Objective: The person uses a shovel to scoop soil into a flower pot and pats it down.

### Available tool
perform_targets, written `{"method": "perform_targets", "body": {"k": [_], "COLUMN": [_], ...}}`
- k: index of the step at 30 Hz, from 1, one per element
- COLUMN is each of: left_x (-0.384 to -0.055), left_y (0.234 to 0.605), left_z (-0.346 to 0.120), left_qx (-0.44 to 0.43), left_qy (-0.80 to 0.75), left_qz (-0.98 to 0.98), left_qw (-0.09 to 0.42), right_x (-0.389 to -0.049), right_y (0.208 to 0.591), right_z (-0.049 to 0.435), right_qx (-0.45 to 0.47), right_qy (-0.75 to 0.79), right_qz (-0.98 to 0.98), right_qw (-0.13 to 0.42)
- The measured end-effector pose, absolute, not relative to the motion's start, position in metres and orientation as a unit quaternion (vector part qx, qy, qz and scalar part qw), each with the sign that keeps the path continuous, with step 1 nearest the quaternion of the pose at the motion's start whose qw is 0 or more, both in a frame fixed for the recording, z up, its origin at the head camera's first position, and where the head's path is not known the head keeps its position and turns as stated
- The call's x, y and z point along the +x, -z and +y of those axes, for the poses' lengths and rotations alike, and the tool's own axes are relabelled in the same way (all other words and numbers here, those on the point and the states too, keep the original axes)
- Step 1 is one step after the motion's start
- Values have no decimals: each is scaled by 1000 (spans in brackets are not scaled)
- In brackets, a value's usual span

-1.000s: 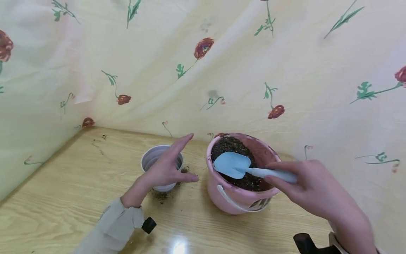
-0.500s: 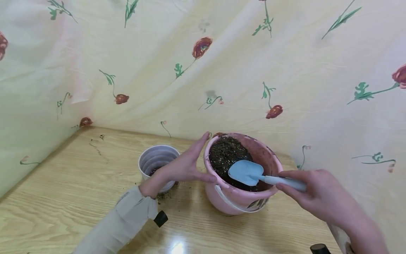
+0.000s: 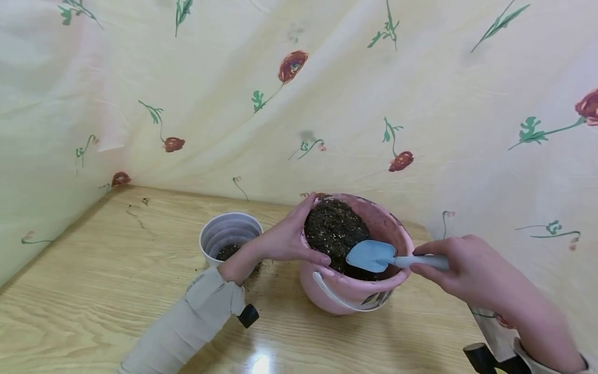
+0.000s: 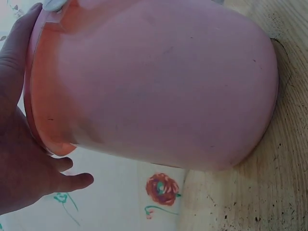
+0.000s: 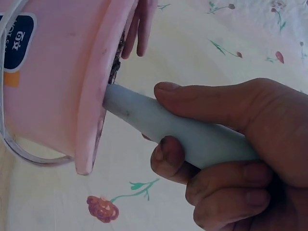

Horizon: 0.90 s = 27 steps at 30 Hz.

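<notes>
My right hand point(image 3: 472, 265) grips the pale blue handle point(image 5: 168, 125) of a small garden trowel point(image 3: 371, 255), its fingers curled under the handle. The trowel's blue blade lies over the dark soil point(image 3: 334, 228) inside a pink bucket point(image 3: 327, 291), partly overlapping the soil. My left hand point(image 3: 287, 239) rests at the bucket's left rim, thumb along the front and fingers stretched toward the back. In the left wrist view the bucket's wall point(image 4: 159, 82) fills most of the picture. A pale plastic pot point(image 3: 210, 254) with a little soil at its bottom stands left of the bucket, partly behind the left forearm.
Soil crumbs are scattered on the wooden table point(image 3: 117, 291) around the pot. A floral cloth point(image 3: 224, 93) hangs behind and to the left, close to the bucket's back. The bucket's pale handle point(image 3: 331, 295) hangs down its front.
My left hand has moved right from above the pot to the bucket's rim. The trowel has shifted right and slightly down over the soil, still held in my right hand.
</notes>
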<state>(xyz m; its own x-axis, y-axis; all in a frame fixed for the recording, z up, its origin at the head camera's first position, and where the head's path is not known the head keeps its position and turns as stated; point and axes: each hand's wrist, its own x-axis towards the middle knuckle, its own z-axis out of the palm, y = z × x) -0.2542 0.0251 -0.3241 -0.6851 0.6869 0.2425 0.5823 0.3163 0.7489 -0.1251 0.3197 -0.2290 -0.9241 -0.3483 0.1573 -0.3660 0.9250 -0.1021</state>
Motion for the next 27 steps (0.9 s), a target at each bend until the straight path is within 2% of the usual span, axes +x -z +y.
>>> {"method": "perform_targets", "body": {"k": [11,19,27], "left_x": [-256,-259,-256], "left_y": [320,317,317], "left_z": [25,26,25], "left_qx": [377,373,367], "left_qy": [-432,-410,-393], "left_qz": [817,831,841], "left_qw": [62,45,61], "right_x": [-145,-154,-155], "right_y": [244,256,274], "right_z": [294,280,282], "right_qx": [193,178,166], "right_qy": [-100,-143,-178], "right_qz": [-975,-969,-962], "right_qw": [55,100,123]}}
